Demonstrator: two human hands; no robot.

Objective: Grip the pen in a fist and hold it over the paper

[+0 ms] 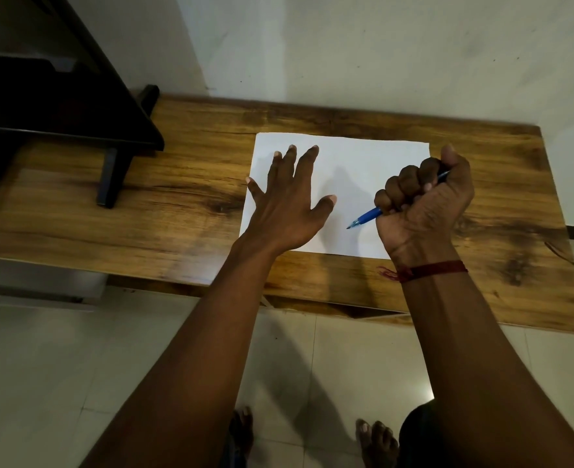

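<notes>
A blank white sheet of paper [356,163] lies flat on a wooden table [184,197]. My left hand [287,201] rests on the sheet's left part with its fingers spread and straight. My right hand [424,204] is curled into a fist round a blue pen [365,219], over the sheet's right part. The pen's tip points down and to the left, just above or on the paper; I cannot tell which. A red thread is tied round my right wrist.
A dark wooden stand [76,106] sits on the table's left end, one leg [110,177] near the sheet. A pale wall rises behind the table. Below is a tiled floor [76,366] with my bare feet [376,440] near the table's front edge.
</notes>
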